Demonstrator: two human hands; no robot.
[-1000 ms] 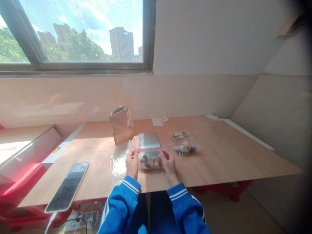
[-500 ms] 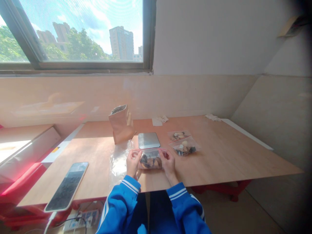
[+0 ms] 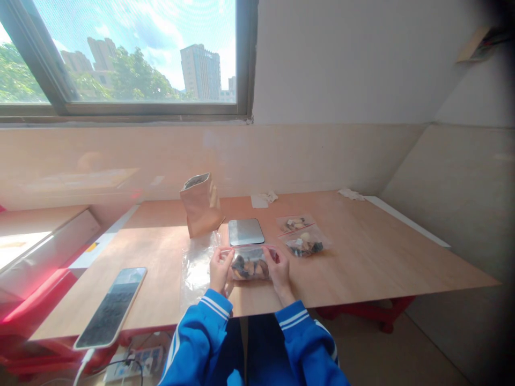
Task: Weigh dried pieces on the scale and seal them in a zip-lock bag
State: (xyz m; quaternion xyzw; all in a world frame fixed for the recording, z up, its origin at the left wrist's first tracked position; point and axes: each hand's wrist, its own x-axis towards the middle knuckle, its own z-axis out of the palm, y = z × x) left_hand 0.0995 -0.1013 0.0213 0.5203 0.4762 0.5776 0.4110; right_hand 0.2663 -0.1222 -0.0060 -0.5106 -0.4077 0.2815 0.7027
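Observation:
A clear zip bag (image 3: 250,267) with dark and brown dried pieces inside is stretched between my hands near the table's front edge. My left hand (image 3: 220,269) pinches its upper left corner, and my right hand (image 3: 278,269) grips the upper right corner. Along the top of the bag runs a reddish zip strip. Just beyond it lies a flat silver scale (image 3: 246,231). Clear plastic bags (image 3: 196,271) lie flat beside my left hand. To the right of the scale rest two more filled zip bags, a nearer one (image 3: 306,245) and a farther one (image 3: 296,223).
A brown paper bag (image 3: 200,206) stands with its top open behind the plastic. A phone (image 3: 112,308) with a white cable lies at the left front edge of the wooden table (image 3: 386,257). White paper (image 3: 259,201) and crumpled tissue (image 3: 351,194) are at the back.
Almost nothing differs. Both hands keep hold of the zip bag, which has shifted very slightly to the right in the picture.

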